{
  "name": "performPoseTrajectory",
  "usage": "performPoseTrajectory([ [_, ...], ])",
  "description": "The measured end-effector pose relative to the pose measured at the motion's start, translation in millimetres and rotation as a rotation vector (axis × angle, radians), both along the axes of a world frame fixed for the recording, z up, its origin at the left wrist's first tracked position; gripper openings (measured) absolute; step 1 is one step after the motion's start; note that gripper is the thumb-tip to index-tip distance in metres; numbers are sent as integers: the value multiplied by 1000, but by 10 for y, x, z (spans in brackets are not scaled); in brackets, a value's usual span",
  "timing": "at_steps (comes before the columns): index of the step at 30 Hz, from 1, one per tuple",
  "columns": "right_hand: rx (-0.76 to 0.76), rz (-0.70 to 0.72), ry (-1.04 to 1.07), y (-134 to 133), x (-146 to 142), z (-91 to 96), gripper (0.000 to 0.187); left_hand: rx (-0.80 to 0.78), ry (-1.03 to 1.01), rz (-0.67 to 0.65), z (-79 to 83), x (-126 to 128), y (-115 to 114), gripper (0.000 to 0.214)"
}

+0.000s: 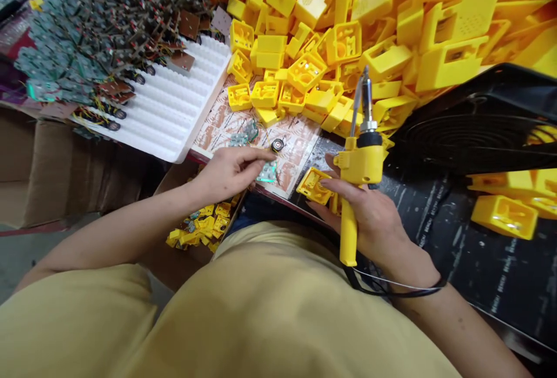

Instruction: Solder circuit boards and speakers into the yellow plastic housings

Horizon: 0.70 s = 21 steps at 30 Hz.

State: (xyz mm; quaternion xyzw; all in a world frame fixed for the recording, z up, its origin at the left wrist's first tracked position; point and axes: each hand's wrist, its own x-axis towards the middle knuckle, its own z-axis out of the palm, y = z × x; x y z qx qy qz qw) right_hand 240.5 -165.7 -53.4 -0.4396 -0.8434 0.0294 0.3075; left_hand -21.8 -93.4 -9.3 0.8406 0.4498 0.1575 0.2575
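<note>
My right hand (376, 215) is wrapped round a yellow soldering gun (361, 160), its metal tip pointing up and away from me. The same hand's fingers also hold a small yellow plastic housing (315, 185), open side up. At the table's front edge my left hand (228, 172) has its thumb and fingers pinched at a small green circuit board (267, 173). A round black buzzer (277, 145) on thin wires lies just beyond those fingertips. Further back, another circuit board (246, 134) rests on the patterned sheet (296, 160).
Yellow housings (304, 71) are heaped across the back. At the left, a white ridged foam tray (191, 94) carries a pile of wired circuit boards (117, 18). A black fan (474, 128) stands at the right. Below the table edge, a carton holds yellow parts (202, 227).
</note>
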Motion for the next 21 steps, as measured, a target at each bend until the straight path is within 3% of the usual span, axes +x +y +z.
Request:
performPoseTrajectory([
  [2,-18,24,-18,-15,28,13,43,56,178,-33,-55,-11,-90,34],
  [5,-37,39,-21,-18,72,21,44,295,482,-56,-40,-35,-177,34],
  [8,-31,29,-3,-19,112,28,47,423,436,-176,45,-11,-172,30],
  [11,-15,12,4,-36,153,26,49,378,334,-256,82,78,-100,28],
  [16,-31,-36,-15,-92,203,17,53,239,343,-214,-7,263,5,25],
  [21,-5,-30,24,-83,115,20,53,150,176,-228,-78,363,26,16],
])
